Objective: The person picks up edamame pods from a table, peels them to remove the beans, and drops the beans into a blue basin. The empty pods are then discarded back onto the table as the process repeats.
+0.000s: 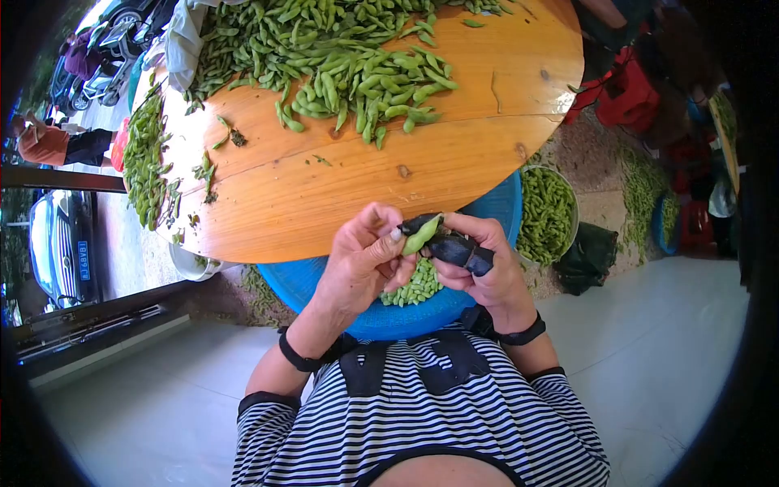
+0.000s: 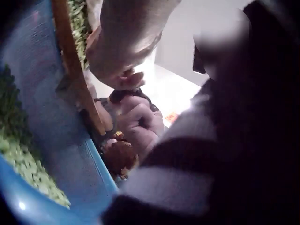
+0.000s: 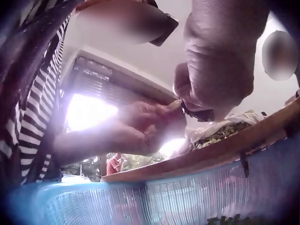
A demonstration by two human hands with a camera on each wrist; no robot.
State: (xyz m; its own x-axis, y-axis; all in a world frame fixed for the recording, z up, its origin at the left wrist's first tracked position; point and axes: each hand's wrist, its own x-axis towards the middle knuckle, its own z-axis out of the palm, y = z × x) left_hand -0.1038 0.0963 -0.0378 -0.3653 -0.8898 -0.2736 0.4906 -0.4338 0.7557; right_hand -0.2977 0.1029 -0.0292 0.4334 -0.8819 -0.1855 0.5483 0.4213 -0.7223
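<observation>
Wooden tabletop (image 1: 308, 183) is filling the far side, orange, glossy, knotty, curved at the edge; a heap of pods (image 1: 365, 81) is sprawling across it. Blue basket (image 1: 381, 326) is sitting near, partly under that edge, holding loose beans (image 1: 415, 288). Basin (image 1: 575, 223) is standing right, full of pods.

Left hand (image 1: 357, 256) is pinching a green pod (image 1: 420, 235), thumb and fingers closed with hardly any gap. Right hand (image 1: 491, 264) is curling round a black item (image 1: 451, 250); kind unclear. Pod is sitting between the hands, above the basket.

Main risk, I'm guessing: pod slipping, since fingertips alone are holding its small, curved body. Squeezing too hard could be sending beans over the rim. Black item could be nicking the thumb if its edge is sharp; can't tell.

Pod is looking plump, bumpy; beans pale, oval; black item dull, blocky-ended; basket plastic, side wall ribbed.
</observation>
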